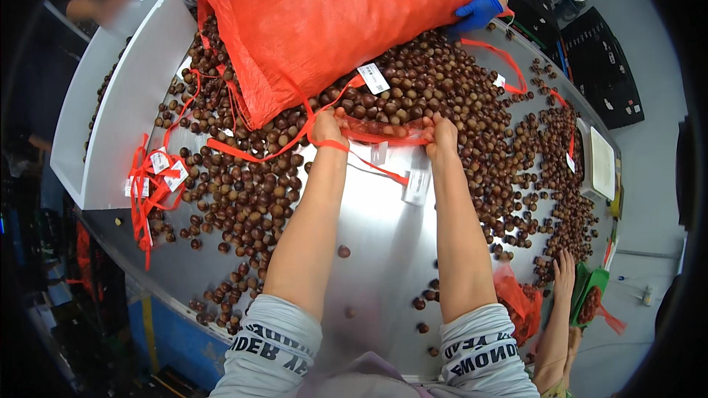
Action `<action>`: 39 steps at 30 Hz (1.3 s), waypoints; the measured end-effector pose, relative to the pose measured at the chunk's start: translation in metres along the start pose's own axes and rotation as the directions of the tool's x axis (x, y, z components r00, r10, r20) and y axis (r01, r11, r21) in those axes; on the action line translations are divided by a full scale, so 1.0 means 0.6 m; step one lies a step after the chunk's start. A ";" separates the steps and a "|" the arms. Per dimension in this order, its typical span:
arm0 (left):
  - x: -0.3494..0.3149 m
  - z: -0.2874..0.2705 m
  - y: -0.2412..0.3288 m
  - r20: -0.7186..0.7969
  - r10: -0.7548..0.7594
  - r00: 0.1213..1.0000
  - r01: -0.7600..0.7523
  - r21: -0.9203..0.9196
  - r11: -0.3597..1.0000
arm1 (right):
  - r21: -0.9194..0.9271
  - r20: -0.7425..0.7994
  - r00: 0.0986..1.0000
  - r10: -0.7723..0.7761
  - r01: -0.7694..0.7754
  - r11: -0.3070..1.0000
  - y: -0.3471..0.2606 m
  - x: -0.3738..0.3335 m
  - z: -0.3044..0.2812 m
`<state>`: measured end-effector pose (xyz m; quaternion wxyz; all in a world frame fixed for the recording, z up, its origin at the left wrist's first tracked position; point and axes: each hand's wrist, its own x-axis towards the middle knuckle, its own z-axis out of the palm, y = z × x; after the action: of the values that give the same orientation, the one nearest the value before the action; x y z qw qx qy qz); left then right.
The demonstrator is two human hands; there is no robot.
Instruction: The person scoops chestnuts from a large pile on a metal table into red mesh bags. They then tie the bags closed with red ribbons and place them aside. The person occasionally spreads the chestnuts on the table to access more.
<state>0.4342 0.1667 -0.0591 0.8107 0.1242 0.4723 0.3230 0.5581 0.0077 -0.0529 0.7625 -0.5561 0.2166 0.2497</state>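
Note:
Both my arms reach forward over a metal table point(369, 250) to the edge of a heap of round brown nuts point(428, 77). My left hand point(330, 130) is closed on one end of a red mesh bag point(387, 131), and my right hand point(441, 136) grips the other end. The mesh is stretched between them, low against the nuts. Whether any nuts lie inside it I cannot tell. A red strap point(258, 156) runs across by my left hand. Clear and white tags point(417, 186) hang below the mesh.
A big red sack point(324, 22) lies on the heap, with another person's blue-gloved hand point(478, 15) at its end. White bin point(122, 118) and tagged red straps point(156, 177) are left. At right are a scale point(599, 163), another person's bare hand point(564, 273) and a green holder point(588, 295).

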 end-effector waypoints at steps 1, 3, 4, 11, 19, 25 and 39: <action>-0.011 0.015 0.006 0.018 0.023 1.000 -0.023 0.025 0.999 | -0.045 0.005 1.000 -0.008 0.008 0.999 -0.007 0.005 0.010; -0.005 0.028 0.013 -0.006 -0.017 1.000 0.017 0.085 0.996 | -0.071 0.036 0.999 -0.003 0.006 0.997 -0.017 0.023 0.024; 0.000 0.031 0.016 -0.020 -0.035 0.999 0.037 0.114 0.993 | -0.085 0.054 0.999 0.007 -0.002 0.996 -0.023 0.033 0.033; 0.025 0.028 0.025 0.150 -0.214 0.965 0.211 0.036 0.977 | -0.349 0.173 0.981 0.087 -0.022 0.937 -0.049 0.109 0.101; 0.018 0.048 0.013 0.102 -0.133 0.986 0.134 0.003 0.991 | -0.599 0.353 0.915 0.196 0.060 0.798 -0.087 0.104 0.204; 0.007 0.053 0.000 0.095 -0.118 0.988 0.123 -0.052 0.991 | -0.761 0.541 0.796 0.271 0.327 0.560 -0.104 0.138 0.216; -0.055 0.016 0.024 0.097 -0.024 0.995 0.018 0.060 0.998 | -0.496 0.868 0.400 0.294 0.704 0.509 -0.037 0.051 0.205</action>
<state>0.4249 0.1574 -0.0241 0.8321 0.1587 0.4428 0.2938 0.6025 0.1239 -0.0196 0.4146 -0.6450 -0.4531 0.4547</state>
